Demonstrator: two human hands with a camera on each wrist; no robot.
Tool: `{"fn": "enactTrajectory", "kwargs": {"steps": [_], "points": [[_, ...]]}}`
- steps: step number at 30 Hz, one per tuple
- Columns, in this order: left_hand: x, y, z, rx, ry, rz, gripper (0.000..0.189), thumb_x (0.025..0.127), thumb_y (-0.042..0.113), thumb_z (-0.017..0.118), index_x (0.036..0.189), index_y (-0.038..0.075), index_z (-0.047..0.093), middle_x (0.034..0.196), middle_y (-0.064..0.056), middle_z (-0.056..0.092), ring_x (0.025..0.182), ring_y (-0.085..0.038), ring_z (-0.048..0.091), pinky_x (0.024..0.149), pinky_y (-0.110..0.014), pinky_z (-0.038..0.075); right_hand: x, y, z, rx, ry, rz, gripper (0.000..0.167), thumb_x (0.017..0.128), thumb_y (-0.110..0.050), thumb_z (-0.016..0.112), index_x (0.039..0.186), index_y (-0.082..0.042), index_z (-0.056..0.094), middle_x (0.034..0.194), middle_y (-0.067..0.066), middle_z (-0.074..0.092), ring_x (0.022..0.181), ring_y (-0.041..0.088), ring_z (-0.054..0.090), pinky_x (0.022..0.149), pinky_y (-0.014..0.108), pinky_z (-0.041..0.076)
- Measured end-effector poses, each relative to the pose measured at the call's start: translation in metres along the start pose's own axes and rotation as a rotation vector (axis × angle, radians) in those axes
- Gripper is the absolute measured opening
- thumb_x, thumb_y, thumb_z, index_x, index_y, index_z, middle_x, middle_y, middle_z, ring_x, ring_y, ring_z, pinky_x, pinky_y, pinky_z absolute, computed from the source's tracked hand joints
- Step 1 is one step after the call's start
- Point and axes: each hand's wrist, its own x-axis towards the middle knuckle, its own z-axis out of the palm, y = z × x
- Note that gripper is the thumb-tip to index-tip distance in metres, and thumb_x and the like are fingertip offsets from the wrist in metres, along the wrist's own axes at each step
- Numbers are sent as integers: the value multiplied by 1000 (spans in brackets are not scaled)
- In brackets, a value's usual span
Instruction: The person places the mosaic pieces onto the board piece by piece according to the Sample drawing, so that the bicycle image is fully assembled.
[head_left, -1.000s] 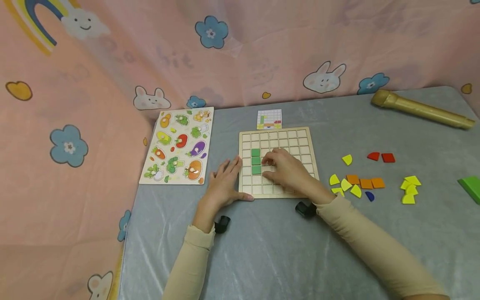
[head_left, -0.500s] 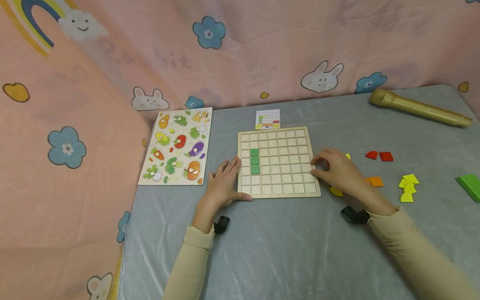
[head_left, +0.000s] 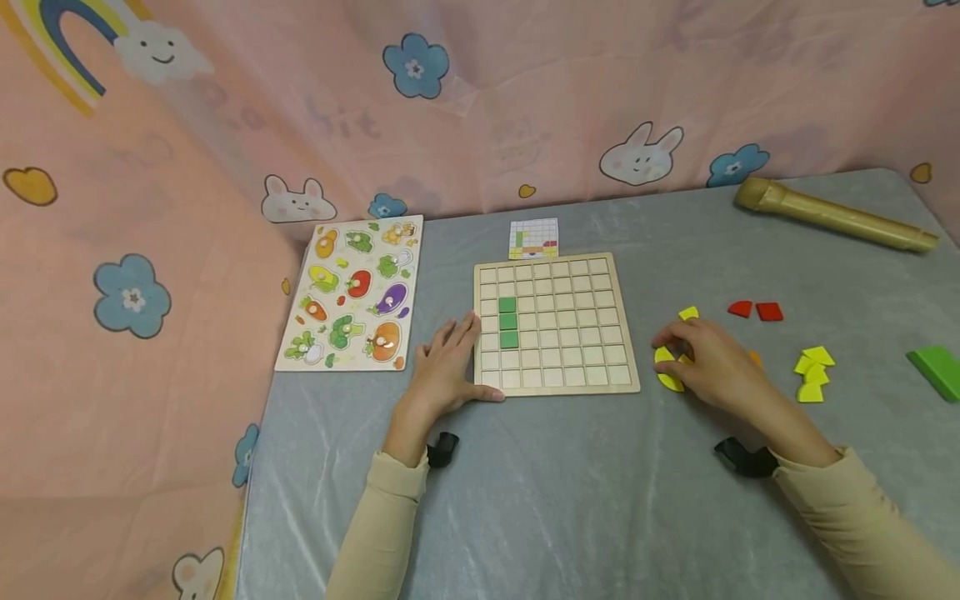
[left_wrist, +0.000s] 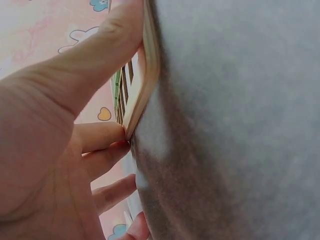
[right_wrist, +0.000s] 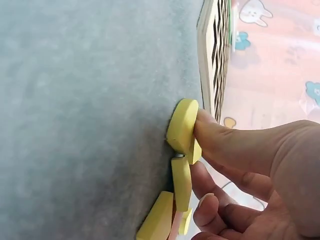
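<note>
A wooden grid board [head_left: 558, 392] lies flat on the table. Three green square tiles [head_left: 508, 321] fill a short column at its left. My left hand [head_left: 444, 371] rests at the board's lower left corner, thumb along the front edge and fingers spread by the left side, as the left wrist view confirms. To the right of the board, my right hand [head_left: 708, 358] is over the yellow quarter-round pieces [head_left: 670, 381], fingers loosely bent. In the right wrist view its thumb touches a yellow piece [right_wrist: 182, 125]; the hand hides some pieces, and no firm pinch shows.
A small pattern card [head_left: 534, 238] lies behind the board. A vegetable puzzle [head_left: 348, 296] is at left. Red pieces [head_left: 769, 312], more yellow pieces [head_left: 812, 372], a green block [head_left: 936, 372] and a gold microphone-shaped stick [head_left: 836, 215] lie at right.
My right hand has left the green tiles, moving right past the board's right edge to the yellow pieces. My left hand stays at the board's corner.
</note>
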Motion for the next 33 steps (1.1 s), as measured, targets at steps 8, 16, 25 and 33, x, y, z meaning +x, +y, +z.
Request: {"fn": "enactTrajectory", "kwargs": {"steps": [8, 16, 25, 33], "points": [[-1, 0, 0, -4, -1, 8, 126, 76, 50, 93, 172, 19, 17, 181, 5, 9, 167, -29, 8, 126, -70, 14, 11, -4, -4, 20, -54, 5, 21, 86, -9, 87, 96, -6, 69, 84, 5, 61, 79, 21, 53, 71, 35, 41], [-2, 1, -1, -2, 1, 4, 126, 77, 50, 93, 172, 18, 17, 180, 4, 10, 167, -29, 8, 126, -70, 14, 38, -35, -5, 73, -49, 32, 12, 95, -5, 78, 96, -3, 67, 87, 13, 65, 81, 27, 57, 71, 39, 46], [-1, 2, -1, 1, 1, -1, 126, 76, 49, 93, 172, 18, 17, 180, 4, 11, 167, -29, 9, 127, -69, 15, 88, -73, 29, 218, 96, -83, 5, 95, -4, 76, 96, 0, 74, 92, 17, 71, 84, 28, 65, 77, 37, 51], [1, 2, -1, 13, -1, -13, 126, 76, 52, 92, 172, 19, 17, 180, 5, 11, 167, -29, 10, 126, -67, 17, 124, -95, 51, 307, 93, 0, 13, 98, -13, 75, 100, 0, 78, 92, 17, 75, 85, 29, 68, 78, 35, 50]]}}
